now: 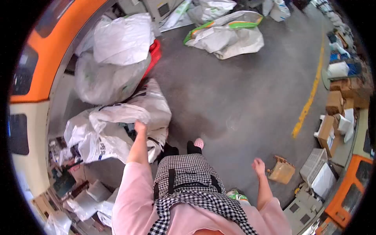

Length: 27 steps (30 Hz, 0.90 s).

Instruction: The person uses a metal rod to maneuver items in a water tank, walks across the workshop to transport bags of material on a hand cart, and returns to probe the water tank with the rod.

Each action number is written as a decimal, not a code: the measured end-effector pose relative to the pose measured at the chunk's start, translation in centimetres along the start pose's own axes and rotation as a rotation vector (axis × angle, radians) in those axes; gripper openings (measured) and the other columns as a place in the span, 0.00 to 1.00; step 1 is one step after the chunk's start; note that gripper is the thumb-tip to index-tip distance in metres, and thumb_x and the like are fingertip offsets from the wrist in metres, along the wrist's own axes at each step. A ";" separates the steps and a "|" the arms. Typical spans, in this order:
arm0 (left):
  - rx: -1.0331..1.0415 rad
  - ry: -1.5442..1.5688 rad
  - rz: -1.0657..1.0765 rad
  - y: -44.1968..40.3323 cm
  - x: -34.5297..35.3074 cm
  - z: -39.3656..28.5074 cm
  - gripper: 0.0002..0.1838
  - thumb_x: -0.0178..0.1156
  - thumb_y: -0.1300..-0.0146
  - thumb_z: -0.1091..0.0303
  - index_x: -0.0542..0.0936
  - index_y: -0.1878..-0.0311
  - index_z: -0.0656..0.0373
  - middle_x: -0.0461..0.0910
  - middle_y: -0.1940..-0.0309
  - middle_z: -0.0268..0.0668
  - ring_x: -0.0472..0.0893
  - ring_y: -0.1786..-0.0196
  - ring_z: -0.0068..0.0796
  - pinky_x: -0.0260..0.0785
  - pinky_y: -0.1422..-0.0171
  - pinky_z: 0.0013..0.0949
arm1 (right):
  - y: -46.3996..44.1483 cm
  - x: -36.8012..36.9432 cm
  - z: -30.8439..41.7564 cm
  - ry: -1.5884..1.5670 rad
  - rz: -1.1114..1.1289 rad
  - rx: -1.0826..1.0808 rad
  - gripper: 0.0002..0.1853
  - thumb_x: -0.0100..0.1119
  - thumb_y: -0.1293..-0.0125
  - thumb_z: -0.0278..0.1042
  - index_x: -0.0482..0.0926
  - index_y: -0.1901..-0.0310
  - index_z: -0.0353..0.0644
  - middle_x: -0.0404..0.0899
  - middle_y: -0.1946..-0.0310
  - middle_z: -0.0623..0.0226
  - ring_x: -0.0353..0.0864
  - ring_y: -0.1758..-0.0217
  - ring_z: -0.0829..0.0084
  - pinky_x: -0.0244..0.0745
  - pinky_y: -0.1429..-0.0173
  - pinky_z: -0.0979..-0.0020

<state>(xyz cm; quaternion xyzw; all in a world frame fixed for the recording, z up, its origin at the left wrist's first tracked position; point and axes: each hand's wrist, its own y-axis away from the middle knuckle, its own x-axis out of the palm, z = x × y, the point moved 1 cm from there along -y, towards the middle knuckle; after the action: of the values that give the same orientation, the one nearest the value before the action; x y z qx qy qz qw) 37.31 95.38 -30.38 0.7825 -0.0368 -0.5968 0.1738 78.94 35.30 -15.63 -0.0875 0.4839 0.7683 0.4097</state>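
My left hand (140, 127) is closed at the rim of a large white woven sack (102, 139) with dark printing. The sack slumps on the floor to my left, its mouth partly spread. Some dark contents show inside, too small to name. My right hand (258, 166) hangs out to my right, away from the sack, with loosely bent fingers and nothing visible in it. A small brown cardboard box (282, 171) lies on the floor just beyond it.
Stuffed clear and white bags (105, 78) stand against an orange machine (66, 35) at left. Flattened white-green sacks (231, 39) lie ahead. Along the right, past a yellow floor line (309, 102), are cardboard boxes (328, 135) and a grey crate (313, 164).
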 end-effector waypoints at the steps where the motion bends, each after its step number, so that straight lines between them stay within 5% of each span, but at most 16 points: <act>1: 0.032 -0.082 -0.065 -1.4 0.0 -0.5 0.18 0.48 0.42 0.70 0.69 0.48 0.61 0.77 0.60 0.47 0.77 0.57 0.43 0.68 0.50 0.40 | -1.2 0.1 1.4 -0.095 0.034 -0.080 0.15 0.50 0.38 0.32 0.72 0.51 0.35 0.77 0.68 0.65 0.78 0.69 0.75 0.73 0.68 0.76; 6: 0.143 -0.064 0.020 -3.6 -7.6 -5.8 0.44 0.60 0.50 0.56 0.49 0.34 0.59 0.71 0.49 0.55 0.74 0.50 0.50 0.66 0.46 0.41 | 3.2 2.6 11.0 0.268 0.036 -0.183 0.17 0.52 0.40 0.39 0.73 0.50 0.42 0.80 0.67 0.58 0.79 0.61 0.66 0.72 0.55 0.67; 7: 0.167 0.174 0.095 -6.4 -5.9 -3.4 0.45 0.62 0.52 0.55 0.49 0.34 0.59 0.68 0.47 0.55 0.72 0.48 0.52 0.63 0.43 0.41 | 4.5 2.6 10.9 0.226 -0.020 -0.160 0.17 0.52 0.40 0.39 0.73 0.50 0.42 0.80 0.67 0.58 0.79 0.61 0.66 0.72 0.55 0.67; 8: 0.214 0.179 -0.048 -5.1 -7.0 -4.9 0.45 0.62 0.52 0.56 0.49 0.34 0.56 0.67 0.46 0.55 0.70 0.46 0.52 0.61 0.41 0.41 | 5.4 3.4 10.9 0.225 -0.020 -0.101 0.18 0.53 0.41 0.39 0.73 0.50 0.43 0.80 0.66 0.57 0.79 0.59 0.62 0.72 0.53 0.65; 12: 0.081 -0.004 0.059 -4.5 -8.4 -7.2 0.44 0.60 0.50 0.62 0.45 0.33 0.54 0.67 0.50 0.62 0.71 0.52 0.58 0.65 0.46 0.49 | 9.7 6.1 6.8 0.270 -0.139 0.031 0.19 0.54 0.43 0.41 0.73 0.51 0.42 0.78 0.60 0.53 0.76 0.54 0.56 0.70 0.48 0.61; 14: 0.145 -0.086 0.064 -1.8 -9.1 -9.3 0.42 0.56 0.51 0.71 0.45 0.34 0.60 0.54 0.44 0.69 0.63 0.43 0.60 0.57 0.40 0.49 | 11.2 8.4 2.4 0.349 0.001 0.098 0.22 0.53 0.45 0.45 0.73 0.52 0.41 0.75 0.56 0.51 0.74 0.51 0.53 0.68 0.47 0.59; 17: 0.595 -0.344 0.034 -0.4 -5.1 -10.3 0.40 0.55 0.55 0.76 0.50 0.36 0.66 0.51 0.41 0.67 0.54 0.37 0.60 0.46 0.32 0.45 | 14.0 8.9 0.3 0.613 0.244 0.128 0.17 0.43 0.41 0.41 0.79 0.65 0.40 0.78 0.62 0.52 0.78 0.57 0.55 0.73 0.55 0.58; 19: 0.646 -0.267 0.149 6.0 -7.1 -18.0 0.37 0.53 0.56 0.77 0.54 0.38 0.69 0.45 0.38 0.66 0.51 0.35 0.58 0.43 0.31 0.44 | 12.4 11.4 -7.1 0.907 0.469 -0.006 0.13 0.53 0.49 0.40 0.80 0.64 0.44 0.79 0.65 0.58 0.78 0.58 0.58 0.74 0.56 0.59; 21: 0.713 -0.430 0.345 10.7 -6.6 -24.8 0.37 0.54 0.54 0.75 0.54 0.37 0.67 0.43 0.37 0.67 0.49 0.34 0.58 0.46 0.31 0.42 | 11.7 10.0 -5.8 0.763 0.457 0.180 0.14 0.55 0.53 0.40 0.81 0.62 0.51 0.79 0.59 0.61 0.78 0.55 0.61 0.74 0.53 0.62; 22: 0.691 -0.488 0.432 13.0 -6.1 -28.7 0.35 0.54 0.53 0.73 0.57 0.39 0.68 0.46 0.38 0.66 0.51 0.35 0.59 0.48 0.32 0.41 | 10.1 10.8 -8.3 0.823 0.483 0.044 0.15 0.53 0.51 0.40 0.80 0.59 0.53 0.78 0.58 0.61 0.78 0.53 0.62 0.74 0.52 0.62; 24: 0.641 -0.360 0.641 13.3 -1.8 -33.9 0.32 0.59 0.54 0.67 0.63 0.44 0.68 0.55 0.41 0.61 0.53 0.35 0.58 0.51 0.34 0.42 | 6.4 8.8 -8.6 0.551 0.333 0.170 0.15 0.51 0.48 0.39 0.79 0.58 0.52 0.79 0.58 0.62 0.78 0.53 0.62 0.74 0.53 0.62; 25: 0.863 -0.727 0.638 11.4 2.9 -35.7 0.25 0.60 0.54 0.61 0.73 0.51 0.62 0.71 0.50 0.52 0.64 0.40 0.51 0.59 0.39 0.40 | 3.3 6.6 -8.9 0.529 0.356 0.158 0.14 0.49 0.46 0.39 0.80 0.60 0.49 0.79 0.60 0.61 0.78 0.55 0.61 0.73 0.52 0.62; 27: 0.832 -0.563 0.661 14.7 3.2 -41.8 0.17 0.59 0.53 0.56 0.80 0.62 0.57 0.80 0.64 0.45 0.75 0.51 0.43 0.67 0.47 0.38 | -0.3 -1.1 -4.6 0.600 0.302 -0.107 0.13 0.48 0.45 0.40 0.80 0.65 0.45 0.79 0.61 0.58 0.78 0.57 0.60 0.72 0.51 0.61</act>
<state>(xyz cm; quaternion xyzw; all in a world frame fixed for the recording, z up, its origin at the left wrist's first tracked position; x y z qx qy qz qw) 79.99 90.27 -19.18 0.5436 -0.5533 -0.6310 0.0128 78.63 31.06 -17.60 -0.2583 0.5495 0.7846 0.1253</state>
